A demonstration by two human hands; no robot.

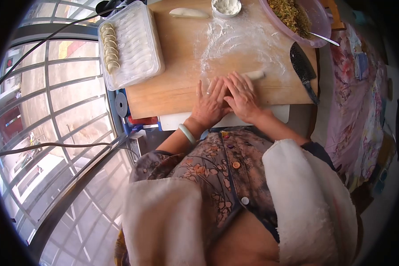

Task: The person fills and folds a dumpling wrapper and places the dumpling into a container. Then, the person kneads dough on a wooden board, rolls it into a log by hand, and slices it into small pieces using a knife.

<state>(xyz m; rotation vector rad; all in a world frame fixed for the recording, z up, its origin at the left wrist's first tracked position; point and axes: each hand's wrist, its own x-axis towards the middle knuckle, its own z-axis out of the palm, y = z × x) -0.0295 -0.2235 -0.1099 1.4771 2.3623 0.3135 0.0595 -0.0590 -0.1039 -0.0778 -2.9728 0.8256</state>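
Observation:
A roll of dough (256, 75) lies on the floured wooden board (177, 53), its right end showing past my fingers. My right hand (244, 98) rests flat over the dough with fingers stretched out. Beside it, my left hand (209, 104) is also laid flat, fingers extended and thumb apart, a ring on one finger. The two hands touch or overlap slightly at the fingers. Most of the dough under them is hidden. Another dough piece (189, 13) lies at the board's far edge.
At left stands a plastic tray (159, 66) with a row of dumplings (109, 46). A flour bowl (226, 14) is at the back. On the right are a pink bowl (322, 22) of chopped filling (292, 15) with a spoon (324, 38), and a black cleaver (303, 64) near the board's edge.

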